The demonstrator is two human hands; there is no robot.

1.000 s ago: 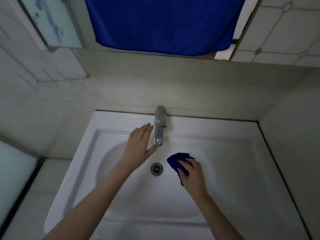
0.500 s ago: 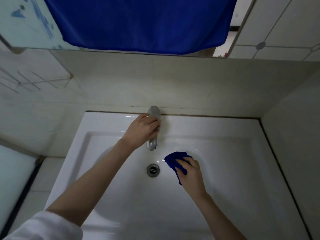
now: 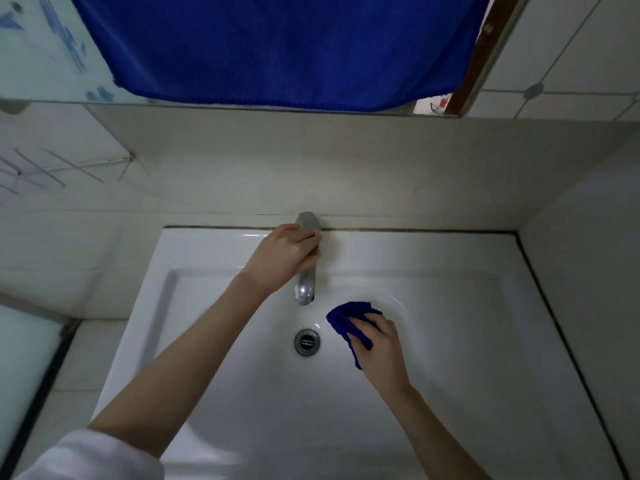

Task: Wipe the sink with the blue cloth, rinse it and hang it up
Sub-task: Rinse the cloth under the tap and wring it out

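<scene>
The white sink (image 3: 433, 393) fills the lower half of the head view, with a round metal drain (image 3: 307, 342) in its basin. A small bunched blue cloth (image 3: 348, 318) lies against the basin just right of the drain, and my right hand (image 3: 381, 344) grips it, fingers curled over its near part. My left hand (image 3: 287, 256) is wrapped round the handle of the chrome tap (image 3: 304, 289) at the sink's back edge. No water shows at the spout.
A large blue towel (image 3: 277, 46) hangs above the sink in front of a mirror (image 3: 41, 46). Tiled walls close in at the back, left and right (image 3: 588, 271). A pale ledge (image 3: 24, 358) lies left of the sink.
My left hand rose from beside the spout and closed round the tap handle. My right hand with the cloth stayed right of the drain.
</scene>
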